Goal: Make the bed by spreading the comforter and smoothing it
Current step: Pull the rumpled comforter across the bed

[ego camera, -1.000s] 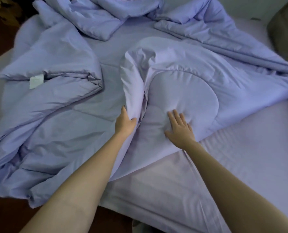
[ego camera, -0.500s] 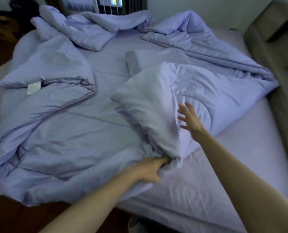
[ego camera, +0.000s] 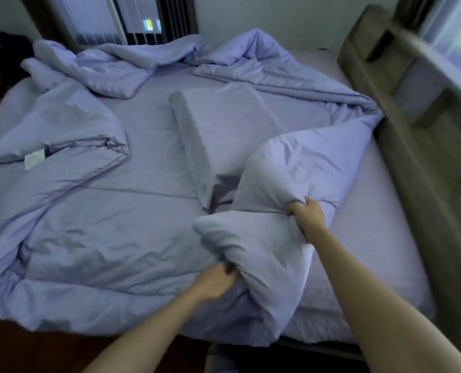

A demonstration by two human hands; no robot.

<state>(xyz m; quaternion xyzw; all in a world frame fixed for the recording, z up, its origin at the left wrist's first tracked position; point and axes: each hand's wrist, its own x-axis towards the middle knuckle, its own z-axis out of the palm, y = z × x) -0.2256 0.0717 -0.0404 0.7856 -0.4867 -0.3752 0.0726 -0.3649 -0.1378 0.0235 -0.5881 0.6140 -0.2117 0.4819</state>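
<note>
Mostly crumpled, the lilac comforter (ego camera: 89,238) sprawls over the bed from 9 to 2 o'clock. The left hand (ego camera: 215,283) clutches a bunched roll of it at 6 o'clock, and the right hand (ego camera: 308,214) grips the same roll at 4. A pillow (ego camera: 218,125) lies just behind that roll at centre, and the brown headboard (ego camera: 418,162) stands at 3 o'clock.

One head-worn camera (wide-angle, edges bowing) is looking forward and down across the bed (ego camera: 372,238) from its near side, hovering close above it, with the headboard (ego camera: 423,184) running along the right and a window (ego camera: 143,22) facing it.
</note>
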